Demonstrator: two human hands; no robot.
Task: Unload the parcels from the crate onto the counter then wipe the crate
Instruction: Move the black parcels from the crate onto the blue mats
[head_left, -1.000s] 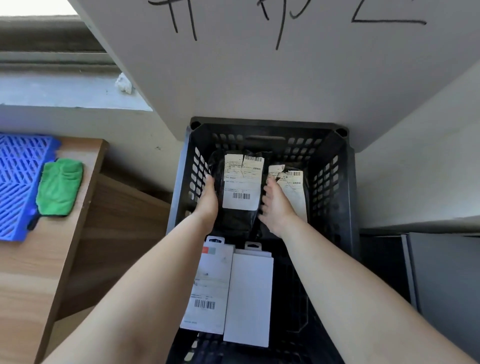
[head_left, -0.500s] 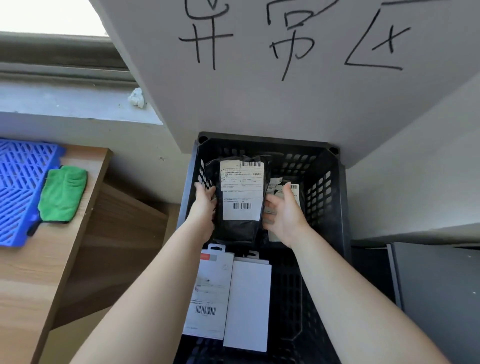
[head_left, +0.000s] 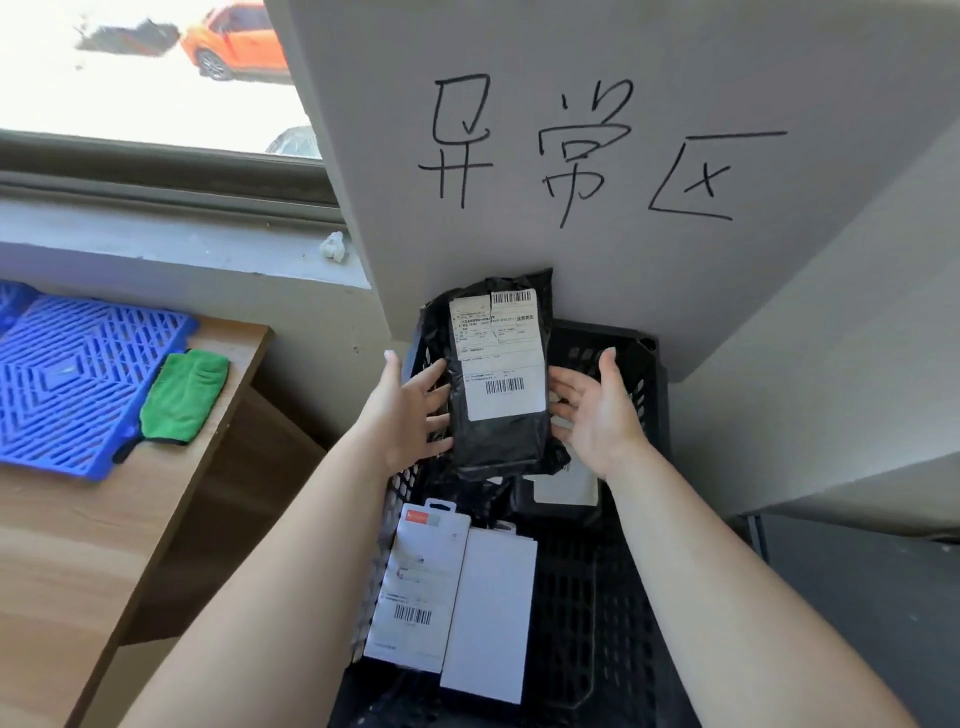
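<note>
- Black parcel (head_left: 498, 374) is up above the crate (head_left: 613, 571), sandwiched between left hand (head_left: 410, 410) and right hand (head_left: 597, 410); fingers mostly straight, pressing its long sides, not wrapped round.
- Looks like a soft, crinkly poly bag, probably light and a bit slippery, so I'd cup it underneath.
- Two flat, stiff white boxes (head_left: 452, 587) lie inside the crate.
- Wooden worktop (head_left: 78, 545) sits left of the crate, fuzzy green cloth (head_left: 184, 395) on it.

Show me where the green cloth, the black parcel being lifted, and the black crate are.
green cloth (head_left: 184, 397), head view, middle of the cloth.
black parcel (head_left: 501, 441), head view, lower black wrapping.
black crate (head_left: 636, 395), head view, right slotted wall.
</note>
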